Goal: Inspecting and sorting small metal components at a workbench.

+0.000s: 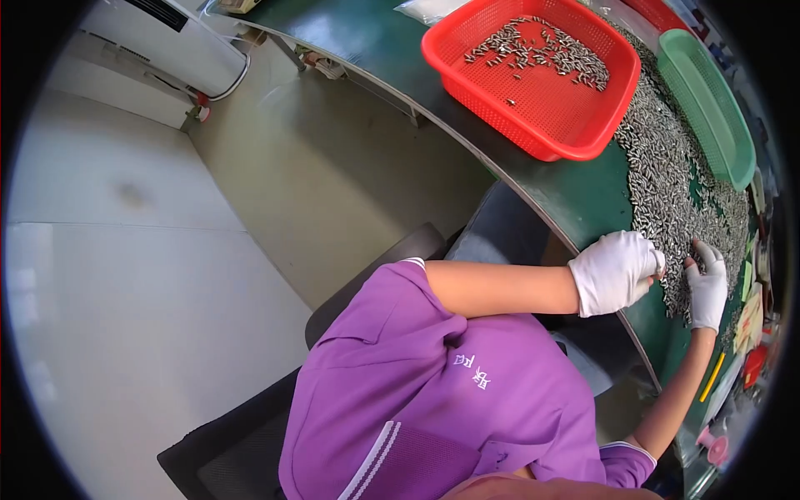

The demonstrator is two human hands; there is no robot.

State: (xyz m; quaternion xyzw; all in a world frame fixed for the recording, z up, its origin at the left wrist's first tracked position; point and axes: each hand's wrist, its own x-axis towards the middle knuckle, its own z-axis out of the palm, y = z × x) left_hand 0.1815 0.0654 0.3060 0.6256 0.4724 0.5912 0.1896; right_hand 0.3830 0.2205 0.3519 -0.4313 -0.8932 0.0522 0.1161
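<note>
A large heap of small silvery metal pins (658, 179) spreads over the green table. At its near end my left hand (618, 273), in a white glove with bare fingertips, is curled closed at the heap's edge. Whatever is inside its fingers is hidden. My right hand (707, 287), gloved the same way, rests on the pins a short way to the right. Its fingers are parted, and no held piece shows among them. A red perforated plastic basket (533, 125) stands beyond my left hand, with a scattering of the same pins on its bottom.
A green perforated tray (708, 108) lies along the heap's right side. Near my right forearm are a yellow pen (712, 377), a pink spool (713, 446) and assorted papers. The green table (575, 200) has a curved-looking near edge. A black chair (242, 433) is behind me.
</note>
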